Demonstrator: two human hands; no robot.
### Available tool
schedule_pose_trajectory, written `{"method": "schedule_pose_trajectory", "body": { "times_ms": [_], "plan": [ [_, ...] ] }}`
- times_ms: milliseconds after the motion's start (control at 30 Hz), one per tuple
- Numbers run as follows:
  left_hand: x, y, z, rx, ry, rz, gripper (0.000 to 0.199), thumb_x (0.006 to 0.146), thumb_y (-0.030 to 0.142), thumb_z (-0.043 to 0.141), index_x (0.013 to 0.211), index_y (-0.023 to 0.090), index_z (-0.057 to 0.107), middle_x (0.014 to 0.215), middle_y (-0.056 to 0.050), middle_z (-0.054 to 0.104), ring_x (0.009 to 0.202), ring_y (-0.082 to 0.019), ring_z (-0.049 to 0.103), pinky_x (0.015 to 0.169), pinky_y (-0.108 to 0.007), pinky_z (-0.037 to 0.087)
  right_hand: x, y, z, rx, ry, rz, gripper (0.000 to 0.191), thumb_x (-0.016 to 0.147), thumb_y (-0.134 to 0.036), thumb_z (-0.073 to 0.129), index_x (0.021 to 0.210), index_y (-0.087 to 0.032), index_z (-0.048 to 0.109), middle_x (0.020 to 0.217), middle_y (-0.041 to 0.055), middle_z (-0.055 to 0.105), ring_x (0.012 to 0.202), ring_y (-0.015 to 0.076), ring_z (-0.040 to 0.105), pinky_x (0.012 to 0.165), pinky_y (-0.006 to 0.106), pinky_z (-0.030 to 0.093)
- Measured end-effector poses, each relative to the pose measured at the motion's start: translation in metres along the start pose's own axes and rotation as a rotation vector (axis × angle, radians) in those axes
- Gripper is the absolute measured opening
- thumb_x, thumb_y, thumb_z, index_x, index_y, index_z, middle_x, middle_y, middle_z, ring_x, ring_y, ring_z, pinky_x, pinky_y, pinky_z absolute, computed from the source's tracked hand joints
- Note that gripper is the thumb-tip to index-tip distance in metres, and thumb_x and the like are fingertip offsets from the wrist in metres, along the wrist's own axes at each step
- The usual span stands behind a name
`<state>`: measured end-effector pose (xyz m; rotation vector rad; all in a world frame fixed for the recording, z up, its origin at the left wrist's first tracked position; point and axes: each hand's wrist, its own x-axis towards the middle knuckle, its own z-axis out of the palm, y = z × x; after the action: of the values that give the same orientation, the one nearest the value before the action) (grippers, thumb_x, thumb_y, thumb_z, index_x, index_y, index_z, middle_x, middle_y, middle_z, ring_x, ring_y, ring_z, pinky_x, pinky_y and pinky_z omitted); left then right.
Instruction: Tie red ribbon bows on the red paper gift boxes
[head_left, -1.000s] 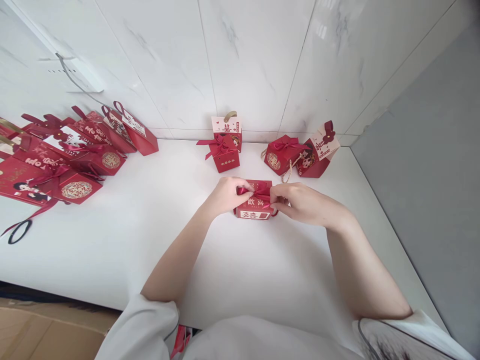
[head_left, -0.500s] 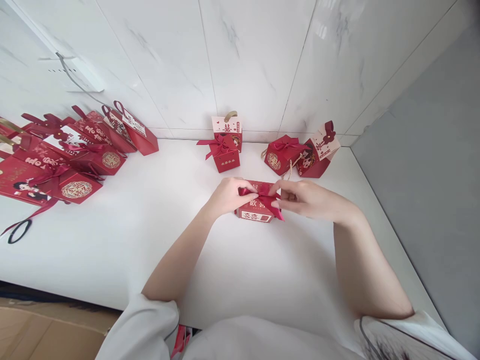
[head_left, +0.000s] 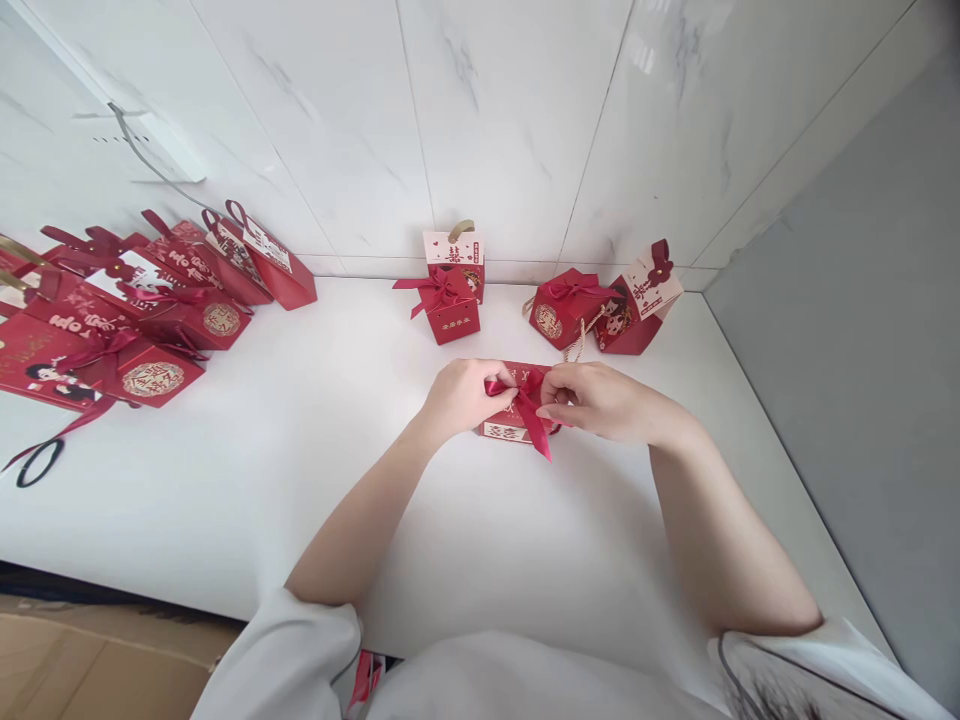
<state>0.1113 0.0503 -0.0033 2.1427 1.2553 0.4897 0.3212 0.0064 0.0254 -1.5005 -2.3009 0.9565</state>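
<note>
A red gift box [head_left: 496, 418] with pale lettering and a white label on its front edge sits on the white table before me. Across its top runs a dark red ribbon [head_left: 534, 425] tied in a bow, one tail hanging over the front. My left hand [head_left: 469, 395] pinches the left loop of the ribbon between thumb and forefinger. On the other side, my right hand [head_left: 592, 400] has thumb and fingers closed on the right part of the bow. The fingers of both hands cover part of the box top.
Behind the box, against the tiled wall, stand red boxes with a bow [head_left: 452, 310], a second bow-tied box [head_left: 566, 310] with a cord handle, and a box [head_left: 637, 305] with a pink flap. Several more red boxes [head_left: 161, 370] crowd the left, near a black ring [head_left: 40, 463].
My right hand has shifted slightly left and its fingers have closed on the bow. The ribbon's front tail has swung left and now hangs lower over the box's front.
</note>
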Motion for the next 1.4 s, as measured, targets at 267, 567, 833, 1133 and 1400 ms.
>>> {"method": "schedule_pose_trajectory", "body": {
  "times_ms": [267,567,833,1133,1400],
  "plan": [
    [-0.001,0.004,0.004,-0.002,0.013,-0.026,0.015,0.079,0.034,0.060,0.079,0.022,0.069,0.068,0.001,0.063,0.059,-0.013,0.054,0.054,-0.024,0.040,0.001,-0.007,0.010,-0.090,-0.034,0.005,0.019,0.081,-0.026,0.051,0.063,-0.021,0.057,0.059,-0.0023,0.055,0.053,0.0116,0.042,0.050,0.026,0.027],
    [0.001,-0.003,-0.008,-0.431,-0.160,-0.089,0.027,0.086,0.044,0.055,0.096,0.021,0.066,0.081,-0.002,0.062,0.068,-0.012,0.056,0.057,-0.023,0.044,0.014,0.017,0.003,0.075,0.154,0.228,0.059,0.090,-0.067,0.032,0.057,-0.019,0.045,0.056,0.0001,0.049,0.056,0.0134,0.044,0.053,0.028,0.030],
    [0.002,-0.007,-0.013,-0.504,-0.201,-0.121,0.022,0.083,0.036,0.061,0.098,0.020,0.063,0.086,-0.002,0.062,0.075,-0.013,0.060,0.061,-0.022,0.045,0.029,0.032,0.013,0.068,0.260,0.066,0.047,0.092,-0.053,0.042,0.060,-0.020,0.038,0.054,-0.0037,0.039,0.054,0.0114,0.036,0.054,0.028,0.028],
    [0.005,-0.016,-0.013,-0.537,-0.229,-0.148,0.017,0.084,0.033,0.062,0.090,0.018,0.058,0.075,0.000,0.057,0.052,-0.007,0.054,0.048,-0.020,0.042,0.025,0.051,0.007,0.149,0.111,-0.072,0.032,0.089,-0.043,0.052,0.067,-0.020,0.048,0.058,-0.0034,0.048,0.053,0.0104,0.038,0.050,0.026,0.028],
    [0.006,-0.020,-0.012,-0.543,-0.231,-0.118,0.012,0.084,0.028,0.061,0.087,0.019,0.054,0.074,0.001,0.056,0.051,-0.006,0.053,0.047,-0.020,0.041,0.027,0.054,0.007,0.269,0.043,-0.146,0.033,0.089,-0.036,0.051,0.063,-0.020,0.041,0.057,-0.0050,0.040,0.053,0.0090,0.034,0.050,0.025,0.026]
  ]
}}
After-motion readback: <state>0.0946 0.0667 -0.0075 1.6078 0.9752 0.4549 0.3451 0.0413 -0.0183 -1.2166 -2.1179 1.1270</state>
